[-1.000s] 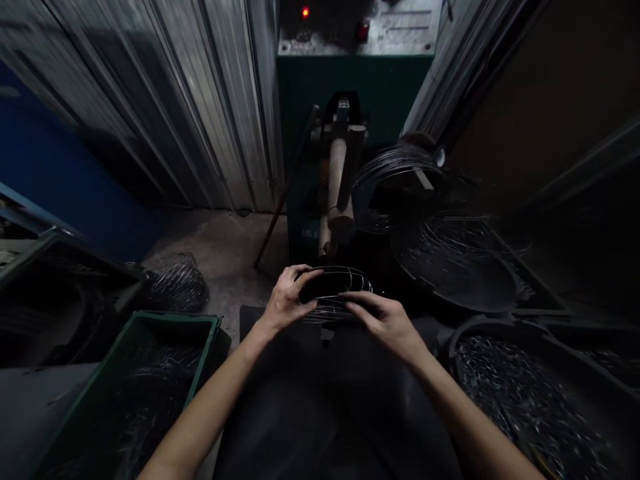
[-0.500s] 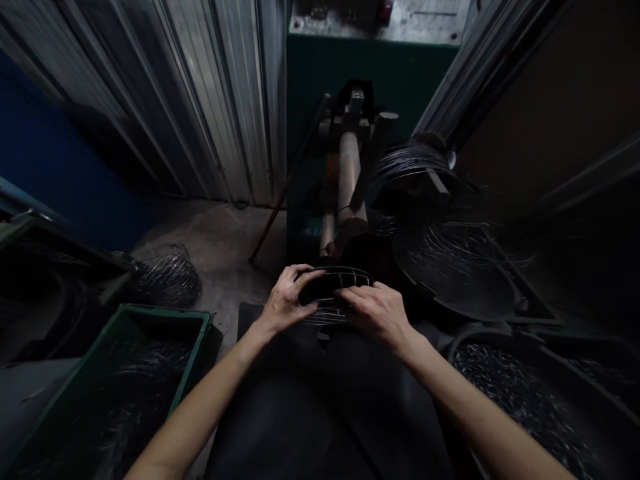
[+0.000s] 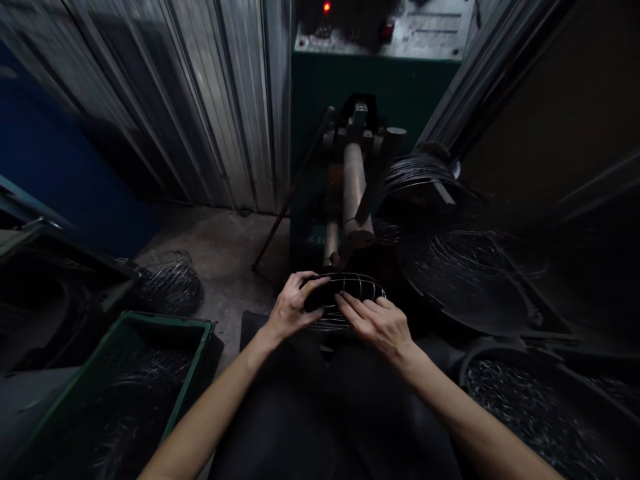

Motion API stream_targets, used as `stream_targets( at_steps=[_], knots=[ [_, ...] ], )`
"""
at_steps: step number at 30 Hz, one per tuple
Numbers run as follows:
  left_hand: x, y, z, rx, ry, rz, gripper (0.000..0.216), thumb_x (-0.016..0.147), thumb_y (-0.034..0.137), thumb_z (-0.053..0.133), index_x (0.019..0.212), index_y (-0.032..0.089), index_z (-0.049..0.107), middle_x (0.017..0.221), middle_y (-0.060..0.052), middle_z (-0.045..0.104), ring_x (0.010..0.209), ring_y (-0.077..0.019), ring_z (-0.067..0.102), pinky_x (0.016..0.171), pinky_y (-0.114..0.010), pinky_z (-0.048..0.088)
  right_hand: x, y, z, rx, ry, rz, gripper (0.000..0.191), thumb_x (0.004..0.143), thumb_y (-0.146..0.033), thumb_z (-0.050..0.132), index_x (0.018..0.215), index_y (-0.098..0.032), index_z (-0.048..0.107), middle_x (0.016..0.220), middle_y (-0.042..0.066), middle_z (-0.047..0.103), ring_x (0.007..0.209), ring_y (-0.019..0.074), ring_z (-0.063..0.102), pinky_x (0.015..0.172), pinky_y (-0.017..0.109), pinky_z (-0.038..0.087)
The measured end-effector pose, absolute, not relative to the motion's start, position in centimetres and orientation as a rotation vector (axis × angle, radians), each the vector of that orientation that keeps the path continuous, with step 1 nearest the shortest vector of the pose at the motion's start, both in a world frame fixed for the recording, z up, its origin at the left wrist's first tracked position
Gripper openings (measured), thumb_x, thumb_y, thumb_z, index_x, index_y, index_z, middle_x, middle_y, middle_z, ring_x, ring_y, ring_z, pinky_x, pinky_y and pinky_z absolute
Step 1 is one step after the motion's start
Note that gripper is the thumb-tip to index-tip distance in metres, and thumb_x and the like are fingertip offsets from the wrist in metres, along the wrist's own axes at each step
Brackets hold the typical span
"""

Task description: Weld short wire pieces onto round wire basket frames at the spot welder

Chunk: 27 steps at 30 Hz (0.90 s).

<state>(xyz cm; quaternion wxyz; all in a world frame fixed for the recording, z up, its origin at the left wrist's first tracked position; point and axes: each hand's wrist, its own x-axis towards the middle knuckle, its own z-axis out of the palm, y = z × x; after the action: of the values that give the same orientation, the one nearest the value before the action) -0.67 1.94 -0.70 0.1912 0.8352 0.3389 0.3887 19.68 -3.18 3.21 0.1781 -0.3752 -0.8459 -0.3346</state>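
A round, basket-like wire frame (image 3: pixel 358 287) of thin bent rods is held low in front of my body, over dark clothing on my lap. My left hand (image 3: pixel 290 308) grips its left side, thumb below and fingers over the upper rim. At the right, my right hand (image 3: pixel 379 325) holds the near side of the frame, its fingers reaching toward the middle; the fingertips are partly lost in the dark. Just beyond the frame stands a green machine (image 3: pixel 320 80) with a thick metal cylinder (image 3: pixel 355 183) pointing toward me.
On the left stands a green crate (image 3: pixel 203 327) with wire pieces; behind it a wire bundle (image 3: pixel 170 283) lies on the floor. At right are a wire coil (image 3: pixel 417 170), a wide dark pan (image 3: pixel 465 310) with wire rings, and a tub of small metal pieces (image 3: pixel 530 407).
My view has tilted up slightly, so a lit red lamp shows on the machine's panel. My right hand's fingers look more extended along the frame. Both hands keep their hold.
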Motion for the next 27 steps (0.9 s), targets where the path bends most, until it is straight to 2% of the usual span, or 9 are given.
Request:
stream_targets(
  at_steps=[17,22,25,27],
  knots=[
    [-0.7,5.2,-1.4,2.329,0.902,1.117,0.060,0.070,0.015,0.071,0.126,0.028,0.052,0.119,-0.007,0.052,0.112,-0.0243,0.052,0.097,-0.043,0.048,21.1,-0.3,1.4,-1.043,-2.414,-0.780,0.034,0.089,-0.009,0.047,0.112,-0.024,0.066,0.114,0.000,0.069,0.063,0.0086,0.054,0.061,0.028,0.034],
    [-0.7,5.8,-1.3,2.353,0.859,1.135,0.060,0.071,0.014,0.071,0.126,0.027,0.052,0.119,-0.007,0.051,0.112,-0.0231,0.052,0.096,-0.041,0.048,20.7,0.3,0.9,-1.015,-2.381,-0.800,0.031,0.090,-0.008,0.047,0.107,-0.024,0.068,0.108,-0.001,0.071,0.061,0.0082,0.053,0.059,0.028,0.034],
    [-1.1,5.6,-1.6,2.383,0.848,1.126,0.061,0.074,0.016,0.069,0.130,0.029,0.048,0.123,-0.007,0.050,0.117,-0.0235,0.049,0.100,-0.043,0.045,19.9,0.1,1.1,-1.127,-2.372,-0.678,0.030,0.091,-0.011,0.047,0.107,-0.027,0.068,0.104,-0.001,0.072,0.059,0.0077,0.054,0.059,0.028,0.034],
    [-1.5,5.5,-2.2,2.372,0.886,1.109,0.069,0.075,0.019,0.069,0.136,0.029,0.039,0.130,-0.009,0.045,0.123,-0.0255,0.044,0.104,-0.046,0.041,20.0,-1.1,1.4,-1.213,-2.360,-0.584,0.034,0.092,-0.013,0.047,0.114,-0.031,0.065,0.109,-0.002,0.071,0.059,0.0068,0.055,0.059,0.027,0.036]
  ],
)
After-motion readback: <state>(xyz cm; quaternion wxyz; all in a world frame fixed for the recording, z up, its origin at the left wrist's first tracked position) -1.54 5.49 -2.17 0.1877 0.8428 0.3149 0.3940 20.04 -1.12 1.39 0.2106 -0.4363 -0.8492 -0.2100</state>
